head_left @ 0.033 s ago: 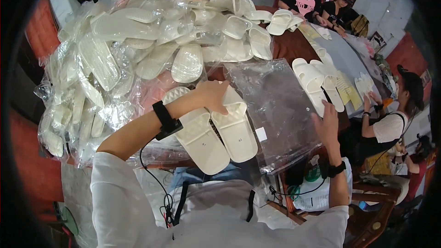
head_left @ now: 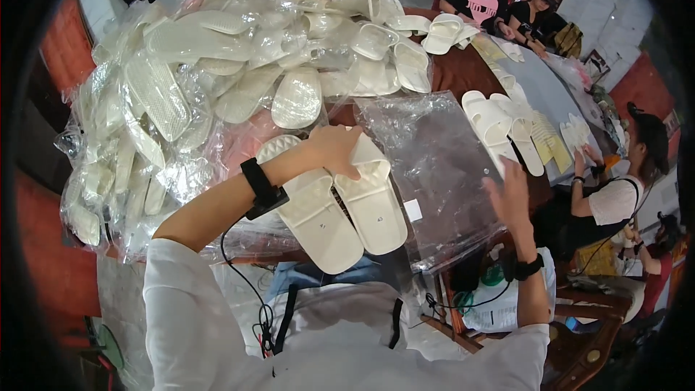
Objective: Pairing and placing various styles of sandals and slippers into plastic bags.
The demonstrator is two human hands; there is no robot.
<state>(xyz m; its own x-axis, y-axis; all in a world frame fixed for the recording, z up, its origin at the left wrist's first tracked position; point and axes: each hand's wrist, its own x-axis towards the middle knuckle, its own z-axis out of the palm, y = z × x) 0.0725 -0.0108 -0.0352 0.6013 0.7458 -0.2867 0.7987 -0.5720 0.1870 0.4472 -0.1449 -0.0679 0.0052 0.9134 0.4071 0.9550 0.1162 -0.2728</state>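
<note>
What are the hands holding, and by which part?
The left hand holds the cream slippers, apparently by the straps where they meet; the right hand appears empty.

left hand (head_left: 337, 150) holds cream slippers (head_left: 381, 223); right hand (head_left: 514, 199) is near white slippers (head_left: 486, 122).

Laid out across a reddish-brown counter (head_left: 455, 69).
Carries, beyond the left hand (head_left: 336, 150) and off to its left, a large heap of slippers (head_left: 159, 94) in clear bags; under that same hand, at the near edge, a cream pair (head_left: 380, 213); between the hands, a flat clear bag (head_left: 436, 161) with a small white square (head_left: 413, 210); just beyond the right hand (head_left: 512, 197), another pale pair (head_left: 486, 120); farther beyond both, some loose slippers (head_left: 439, 40).
</note>
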